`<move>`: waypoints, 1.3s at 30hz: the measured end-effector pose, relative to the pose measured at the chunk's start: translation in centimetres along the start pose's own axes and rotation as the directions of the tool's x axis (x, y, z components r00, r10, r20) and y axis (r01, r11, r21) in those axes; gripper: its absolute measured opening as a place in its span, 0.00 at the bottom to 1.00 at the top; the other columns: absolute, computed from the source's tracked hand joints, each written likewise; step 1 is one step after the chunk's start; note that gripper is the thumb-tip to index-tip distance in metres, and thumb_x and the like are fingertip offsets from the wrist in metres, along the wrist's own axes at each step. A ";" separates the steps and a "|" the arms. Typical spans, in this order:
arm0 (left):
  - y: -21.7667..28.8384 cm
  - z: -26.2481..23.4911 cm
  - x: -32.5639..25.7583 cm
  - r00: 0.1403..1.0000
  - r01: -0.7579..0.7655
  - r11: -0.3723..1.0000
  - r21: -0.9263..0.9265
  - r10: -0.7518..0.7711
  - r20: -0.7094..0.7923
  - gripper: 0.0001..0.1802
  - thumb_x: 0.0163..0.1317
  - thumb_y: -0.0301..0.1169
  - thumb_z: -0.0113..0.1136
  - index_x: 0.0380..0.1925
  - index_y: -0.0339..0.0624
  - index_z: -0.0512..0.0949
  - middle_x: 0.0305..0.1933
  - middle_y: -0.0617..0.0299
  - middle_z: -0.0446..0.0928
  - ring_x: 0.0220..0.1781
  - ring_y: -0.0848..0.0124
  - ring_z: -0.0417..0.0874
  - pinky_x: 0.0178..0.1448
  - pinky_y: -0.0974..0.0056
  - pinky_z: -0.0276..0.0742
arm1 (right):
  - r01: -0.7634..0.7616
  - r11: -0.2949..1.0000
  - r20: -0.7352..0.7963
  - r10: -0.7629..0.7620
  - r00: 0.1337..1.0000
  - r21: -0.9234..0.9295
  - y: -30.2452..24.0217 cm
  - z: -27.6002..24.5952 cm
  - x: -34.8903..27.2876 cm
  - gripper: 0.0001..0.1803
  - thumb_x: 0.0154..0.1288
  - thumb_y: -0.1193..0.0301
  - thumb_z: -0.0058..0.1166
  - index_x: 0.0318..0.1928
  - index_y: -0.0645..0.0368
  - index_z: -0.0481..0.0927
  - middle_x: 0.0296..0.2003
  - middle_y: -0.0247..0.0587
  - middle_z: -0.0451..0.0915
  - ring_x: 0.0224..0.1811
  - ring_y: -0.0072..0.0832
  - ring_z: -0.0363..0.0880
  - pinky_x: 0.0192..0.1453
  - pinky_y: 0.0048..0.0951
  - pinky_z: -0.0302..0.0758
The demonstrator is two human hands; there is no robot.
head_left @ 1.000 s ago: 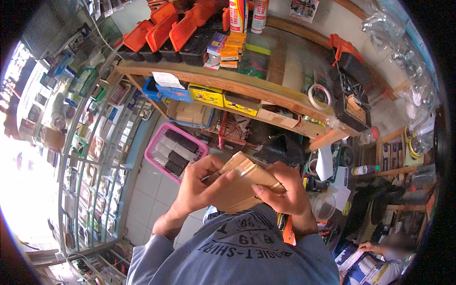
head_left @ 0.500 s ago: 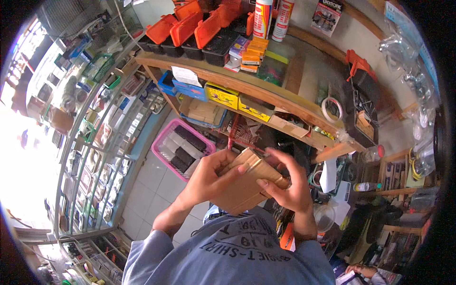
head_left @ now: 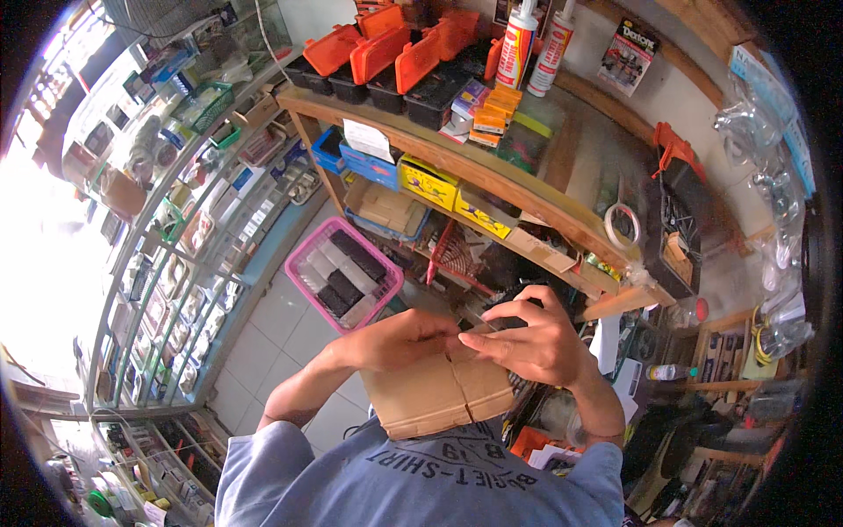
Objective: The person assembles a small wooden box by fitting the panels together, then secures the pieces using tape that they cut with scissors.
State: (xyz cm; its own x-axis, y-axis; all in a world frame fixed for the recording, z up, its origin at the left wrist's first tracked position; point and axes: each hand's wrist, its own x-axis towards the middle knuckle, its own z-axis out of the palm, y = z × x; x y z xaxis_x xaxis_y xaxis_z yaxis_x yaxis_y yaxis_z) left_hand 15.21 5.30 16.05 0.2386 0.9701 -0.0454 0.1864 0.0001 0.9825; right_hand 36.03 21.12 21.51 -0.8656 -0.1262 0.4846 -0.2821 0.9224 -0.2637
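Note:
A small brown cardboard box (head_left: 430, 400) is held in front of my chest, with a dark slit running down the face toward me. My left hand (head_left: 399, 341) is closed over its far left edge, the fingers curled and partly hidden. At the far right edge, beside the slit, my right hand (head_left: 540, 342) pinches the cardboard with its fingertips, while its other fingers are bent and raised. The two hands' fingertips nearly meet at the top of the slit.
Beyond my hands stands a pink basket (head_left: 299, 281) of black and white packs on the tiled floor (head_left: 263, 321). A wooden bench (head_left: 421, 145) carries orange-lidded black boxes (head_left: 378, 57), sealant tubes (head_left: 516, 48) and a tape roll (head_left: 622, 226). Glass shelving (head_left: 176, 255) lines the left.
The box has come down closer to my chest and turned, so its slit face shows more. My left hand has shifted to its far edge; my right fingers have moved to the slit's top.

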 end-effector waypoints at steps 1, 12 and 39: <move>0.1 0.1 0.0 1.000 -0.006 1.000 -0.004 0.006 0.006 0.17 0.78 0.38 0.52 0.50 0.34 0.78 0.38 0.58 0.82 0.43 0.78 0.76 0.46 0.63 0.75 | -0.006 1.000 -0.016 0.006 1.000 0.025 0.0 0.1 0.1 0.24 0.52 0.67 0.72 0.54 0.46 0.88 0.33 0.21 0.88 0.45 0.26 0.83 0.53 0.36 0.66; 0.2 0.7 -0.2 0.989 0.134 0.991 -0.011 -0.133 0.066 0.21 0.79 0.42 0.51 0.54 0.35 0.79 0.42 0.58 0.84 0.45 0.78 0.77 0.50 0.63 0.77 | -0.028 0.974 0.013 0.026 1.000 0.227 0.7 1.3 -0.3 0.23 0.50 0.74 0.74 0.50 0.49 0.86 0.39 0.29 0.85 0.47 0.30 0.81 0.57 0.38 0.71; 0.2 1.0 -0.8 0.971 0.197 0.971 -0.132 -0.175 0.163 0.19 0.78 0.39 0.51 0.57 0.36 0.78 0.48 0.66 0.83 0.51 0.81 0.75 0.55 0.67 0.76 | -0.022 0.915 0.180 -0.055 0.982 0.402 1.7 2.5 0.5 0.32 0.54 0.72 0.71 0.61 0.46 0.78 0.37 0.28 0.78 0.44 0.30 0.78 0.57 0.36 0.69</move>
State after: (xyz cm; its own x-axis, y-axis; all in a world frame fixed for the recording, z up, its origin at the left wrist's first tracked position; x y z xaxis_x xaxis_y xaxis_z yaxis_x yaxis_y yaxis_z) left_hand 16.02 4.33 16.09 0.3542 0.9024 -0.2455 0.1019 0.2237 0.9693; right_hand 34.10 21.67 19.23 -0.9089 -0.2408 0.3404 -0.4055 0.7004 -0.5873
